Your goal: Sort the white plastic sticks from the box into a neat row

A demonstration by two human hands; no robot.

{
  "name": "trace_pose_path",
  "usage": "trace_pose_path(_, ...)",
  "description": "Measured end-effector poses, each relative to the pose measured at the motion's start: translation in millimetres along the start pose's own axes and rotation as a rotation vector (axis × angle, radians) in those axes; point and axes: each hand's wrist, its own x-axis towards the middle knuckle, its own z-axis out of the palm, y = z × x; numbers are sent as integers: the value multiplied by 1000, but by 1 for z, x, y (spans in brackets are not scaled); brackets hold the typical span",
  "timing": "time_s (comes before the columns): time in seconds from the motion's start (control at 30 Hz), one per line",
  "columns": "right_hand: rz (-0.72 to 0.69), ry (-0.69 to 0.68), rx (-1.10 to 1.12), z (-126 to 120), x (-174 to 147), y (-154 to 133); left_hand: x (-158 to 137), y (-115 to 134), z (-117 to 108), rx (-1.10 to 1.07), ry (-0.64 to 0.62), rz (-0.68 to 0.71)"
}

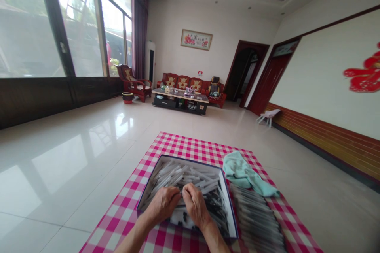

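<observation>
Both hands are close together over an open shallow box point(230, 209) with a dark blue rim and white inner walls. My left hand point(165, 202) is closed in a pinch, and my right hand point(194, 204) is pinched too, its fingertips almost meeting the left's. Whatever sits between the fingers is too small and hidden to make out. Translucent white plastic tubes point(169, 176) fill the box's far and left side. Dark slender pen-like pieces point(216, 204) lie on its right, and a few small black bits point(185, 216) rest near the front wall.
Right of the box, a row of dark slender pen-like sticks point(258, 219) lies on the pink checked tablecloth point(124, 205). A mint-green cloth point(242, 172) is crumpled behind them. Farther off stand a coffee table point(178, 99), a wooden sofa point(172, 79) and a small stool point(269, 115).
</observation>
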Motion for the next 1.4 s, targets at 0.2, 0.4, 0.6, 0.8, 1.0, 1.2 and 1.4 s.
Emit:
trace_pose_path(0.2, -72, 36, -51, 3, 1, -1, -1, 4, -3, 16, 9, 47)
trace_pose_path(0.4, -28, 45, -60, 5, 0, 4, -2, 0, 1, 132, 27, 67)
trace_pose_path(0.6, 34, 55, -35, 7, -1, 6, -2, 1, -1, 176, 54, 54)
trace_pose_path(0.8, 28, 56, -7, 3, 1, 2, -2, 1, 0, 197, 80, 54)
trace_pose_path(1.0, -34, 55, -30, 4, 0, 2, -3, 0, 1, 170, 68, 89)
trace_pose_path(1.2, -30, 51, -52, 5, 2, 4, -3, 6, -5, 121, 56, 92)
trace_pose_path(1.4, 26, 44, -39, 7, 1, 5, -2, 3, -3, 87, 71, 108)
